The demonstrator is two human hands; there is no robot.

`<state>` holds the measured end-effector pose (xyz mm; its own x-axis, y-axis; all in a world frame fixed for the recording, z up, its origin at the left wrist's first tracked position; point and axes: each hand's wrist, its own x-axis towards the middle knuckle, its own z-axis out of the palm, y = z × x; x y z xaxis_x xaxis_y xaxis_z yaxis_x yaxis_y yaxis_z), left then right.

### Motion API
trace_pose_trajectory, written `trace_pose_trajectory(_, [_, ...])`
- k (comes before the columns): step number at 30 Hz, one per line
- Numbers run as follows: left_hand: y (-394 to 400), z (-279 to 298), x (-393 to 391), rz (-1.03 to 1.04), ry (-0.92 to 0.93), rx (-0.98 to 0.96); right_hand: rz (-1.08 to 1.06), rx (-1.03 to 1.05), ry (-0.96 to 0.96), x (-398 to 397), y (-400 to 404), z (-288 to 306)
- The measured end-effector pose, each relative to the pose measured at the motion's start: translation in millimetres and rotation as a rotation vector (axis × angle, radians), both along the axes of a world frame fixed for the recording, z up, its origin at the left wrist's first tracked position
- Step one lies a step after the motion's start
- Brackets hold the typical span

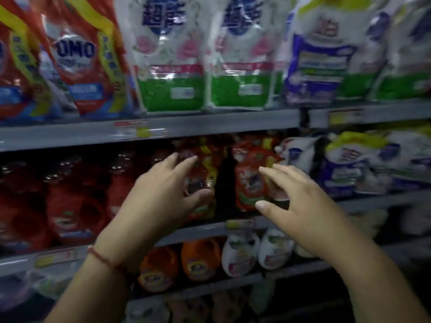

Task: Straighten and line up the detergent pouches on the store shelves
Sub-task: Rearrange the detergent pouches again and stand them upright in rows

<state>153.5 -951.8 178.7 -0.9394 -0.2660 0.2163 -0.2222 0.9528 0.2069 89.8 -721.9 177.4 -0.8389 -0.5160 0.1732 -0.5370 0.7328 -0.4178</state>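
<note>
Your left hand (161, 190) has its fingers (184, 163) spread wide and straight, holding nothing, with the thumb out toward 3 o'clock. The tips sit over the left red pouch (203, 173) on the middle shelf (200, 229); the blur will not let you tell whether they touch it or hover just in front.

Your right hand (300, 201) mirrors it: fingers (277, 173) loose and open, empty, pointing toward 10 o'clock, thumb aimed at 9 o'clock. Those tips lie against or just short of the right red pouch (249, 180).

Both pouches stand with their long axis vertical, 12 to 6 o'clock, spouts up in the shadow beneath the upper shelf (210, 127). Between them runs a dark gap (224, 187), and that gap is what the next move turns on. From your left fingers it lies at 3 o'clock, past the left pouch; from your right fingers it lies at 9 o'clock, past the right pouch. Each hand is near its own pouch and neither is clearly closer.

I judge that you need to bracket the pair from the outer edges and press inward to close the gap, keeping both upright.

Further out, red bottles (70, 201) stand at 9 o'clock on the same shelf, white and purple pouches (345, 169) at 3 o'clock.
</note>
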Motion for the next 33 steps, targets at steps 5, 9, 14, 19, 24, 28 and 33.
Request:
trace_pose_trajectory(5, [112, 1, -27, -0.161, 0.057, -0.044, -0.144, -0.021, 0.022, -3, 104, -3])
trace_pose_trajectory(9, [163, 20, -41, -0.196, 0.127, -0.076, -0.243, -0.065, 0.055, -10, 153, 13])
trace_pose_trajectory(14, [192, 30, -65, -0.145, 0.244, -0.105, -0.269, -0.147, 0.127, -33, 172, 26])
trace_pose_trajectory(19, [193, 33, -107, -0.158, 0.324, -0.085, -0.197, -0.256, 0.202, -74, 161, 31])
trace_pose_trajectory(24, [180, 37, -165, -0.19, 0.391, -0.1, -0.003, -0.597, 0.216, -135, 129, 40])
trace_pose_trajectory(28, [179, 41, -213, -0.187, 0.429, -0.106, 0.011, -0.923, 0.125, -195, 99, 56])
trace_pose_trajectory(33, [176, 35, -257, -0.105, 0.394, -0.047, -0.158, -1.093, -0.145, -278, 74, 81])
